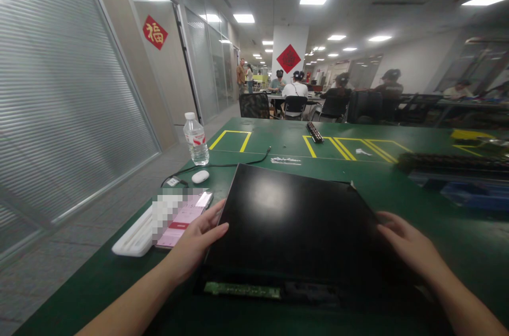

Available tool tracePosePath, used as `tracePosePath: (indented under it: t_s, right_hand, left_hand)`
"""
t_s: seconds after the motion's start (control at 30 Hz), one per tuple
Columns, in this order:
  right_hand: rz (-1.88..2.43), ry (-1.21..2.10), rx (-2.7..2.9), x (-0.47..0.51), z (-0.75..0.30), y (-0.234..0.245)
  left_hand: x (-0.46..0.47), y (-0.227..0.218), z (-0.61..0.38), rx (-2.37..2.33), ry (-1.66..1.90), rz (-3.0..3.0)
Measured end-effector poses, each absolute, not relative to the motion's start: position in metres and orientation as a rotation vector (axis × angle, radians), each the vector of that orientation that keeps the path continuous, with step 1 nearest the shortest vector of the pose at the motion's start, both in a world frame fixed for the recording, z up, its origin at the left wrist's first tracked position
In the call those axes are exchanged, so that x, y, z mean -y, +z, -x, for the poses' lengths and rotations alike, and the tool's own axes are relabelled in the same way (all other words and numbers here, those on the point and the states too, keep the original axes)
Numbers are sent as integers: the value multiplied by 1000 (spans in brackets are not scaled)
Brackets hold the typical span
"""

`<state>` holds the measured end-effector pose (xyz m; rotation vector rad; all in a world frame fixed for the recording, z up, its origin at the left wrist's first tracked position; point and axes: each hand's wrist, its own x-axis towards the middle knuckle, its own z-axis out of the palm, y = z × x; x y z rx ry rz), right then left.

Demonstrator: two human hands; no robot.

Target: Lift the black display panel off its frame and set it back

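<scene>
A flat, dark, glossy panel [294, 219], which looks like a bare LCD screen, is between my two hands in front of me. A ceiling light reflects in its surface. Below its near edge a green circuit board strip [242, 290] shows. My left hand [201, 235] grips the panel's left edge, thumb on top and fingers partly hidden. On the right edge, my right hand [401, 240] is closed the same way. Whether the panel touches the table is not clear. Left of my left hand lie a phone [183, 219] with a pink screen and a long white case [133, 238].
The green table [91, 293] carries a water bottle [195, 140], a small white earbud case [200, 176], a black cable [222, 166] and a dark strip-shaped part [315, 133]. Yellow tape [230, 132] marks boxes. A blue bin [473, 198] stands right. Several people sit beyond.
</scene>
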<state>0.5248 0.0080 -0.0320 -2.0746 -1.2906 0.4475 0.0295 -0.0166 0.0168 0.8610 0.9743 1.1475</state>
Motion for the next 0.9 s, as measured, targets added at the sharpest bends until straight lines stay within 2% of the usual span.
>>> tracePosePath:
  t_s: [0.33, 0.53, 0.7, 0.8, 0.9]
  right_hand:
    - [2060, 480, 1119, -12, -531, -31]
    - [1871, 609, 1015, -10, -531, -37]
    - [1707, 715, 844, -2, -515, -11]
    - [1564, 940, 764, 10, -505, 9]
    - [1459, 957, 769, 19, -501, 17]
  left_hand:
    - [17, 19, -27, -893, 1116, -909]
    - [19, 19, -29, -910, 1190, -926]
    - [19, 26, -27, -984, 1259, -881]
    - [16, 26, -24, -1008, 1294, -861]
    - [15, 24, -23, -990, 1308, -849]
